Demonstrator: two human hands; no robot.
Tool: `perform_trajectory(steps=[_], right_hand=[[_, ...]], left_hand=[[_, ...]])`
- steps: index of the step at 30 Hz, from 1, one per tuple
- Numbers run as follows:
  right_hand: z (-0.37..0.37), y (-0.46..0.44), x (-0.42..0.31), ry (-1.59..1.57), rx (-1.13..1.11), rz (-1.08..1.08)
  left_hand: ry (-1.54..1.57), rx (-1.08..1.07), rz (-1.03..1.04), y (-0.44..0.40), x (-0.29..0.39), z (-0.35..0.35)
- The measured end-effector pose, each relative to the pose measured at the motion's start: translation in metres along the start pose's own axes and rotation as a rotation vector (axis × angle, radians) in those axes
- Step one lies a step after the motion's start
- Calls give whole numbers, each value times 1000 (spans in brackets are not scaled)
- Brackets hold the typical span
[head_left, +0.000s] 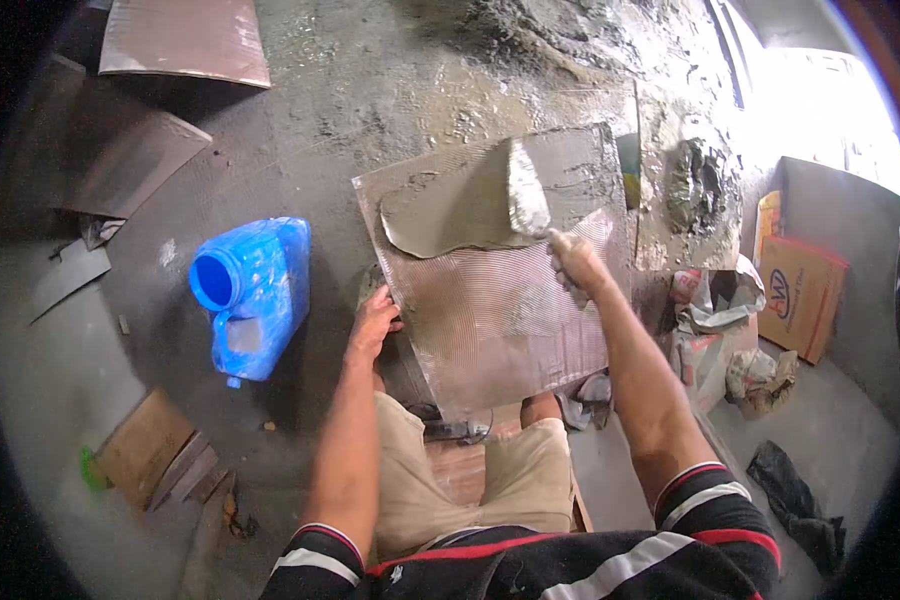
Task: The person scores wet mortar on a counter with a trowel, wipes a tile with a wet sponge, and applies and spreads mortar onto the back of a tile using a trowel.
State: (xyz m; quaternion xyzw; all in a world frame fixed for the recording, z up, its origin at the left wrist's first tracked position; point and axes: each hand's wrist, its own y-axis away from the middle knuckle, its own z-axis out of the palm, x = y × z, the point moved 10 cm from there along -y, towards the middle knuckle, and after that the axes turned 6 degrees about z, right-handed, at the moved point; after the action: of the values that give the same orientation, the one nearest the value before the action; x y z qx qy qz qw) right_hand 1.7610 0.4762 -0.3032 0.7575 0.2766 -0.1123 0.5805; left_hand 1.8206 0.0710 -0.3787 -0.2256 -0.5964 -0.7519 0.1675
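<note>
Black shirt [530, 572] lies nearest — tile [510, 320] against left fingers [383, 300], trowel [527, 190] in right fingers [570, 258].

Pretty grubby blue jug [282, 270] sits left of the left hand [375, 318], pale smears on it. Off right of the right hand [577, 265]: a brown cardboard box [802, 298], some crumpled bags [755, 374] and a black bundle [795, 512].

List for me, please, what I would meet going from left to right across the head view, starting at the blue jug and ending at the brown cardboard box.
Blue jug, left hand, trowel, right hand, brown cardboard box.
</note>
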Motion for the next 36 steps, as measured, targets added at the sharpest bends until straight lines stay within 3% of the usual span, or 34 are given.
perform_trajectory(steps=[1,3,4,6,10,12,15,19,22,24,28,32,33,34,36], right_hand=[[20,1,1,47,2,99],[61,9,-22,107,-47,92],[79,0,-32,181,-15,-85],[120,-1,-64,684,78,-588],[159,-7,-81,859,-74,-514],[174,3,-97,1017,-29,-789],[179,-3,-89,1140,-79,-776],[155,-22,-50,1030,-68,-689],[149,11,-30,1058,-211,-702],[132,22,7,995,-229,-391],[120,70,77,997,-224,-286],[90,96,84,1100,-103,-359],[77,85,101,1152,-137,-199],[62,82,96,1149,-126,-181],[11,77,59,883,156,-231]], left_hand=[[-5,20,-9,-1,-1,-1],[-23,16,-30,1,0,-2],[-40,6,-51,1,0,-2],[-16,8,-46,2,0,-3],[16,-27,-10,3,1,-2],[29,-15,-13,4,2,-1],[44,-29,-26,8,11,3],[88,-20,-53,8,2,-1],[103,-25,-68,7,-6,-4],[133,-32,-57,2,-17,-8],[222,-19,-41,5,-10,-5],[189,-43,-22,-10,-33,-11],[148,-55,-3,-13,-31,-9],[144,-74,-8,-15,-28,-3],[48,-14,-41,-13,-24,-5]])
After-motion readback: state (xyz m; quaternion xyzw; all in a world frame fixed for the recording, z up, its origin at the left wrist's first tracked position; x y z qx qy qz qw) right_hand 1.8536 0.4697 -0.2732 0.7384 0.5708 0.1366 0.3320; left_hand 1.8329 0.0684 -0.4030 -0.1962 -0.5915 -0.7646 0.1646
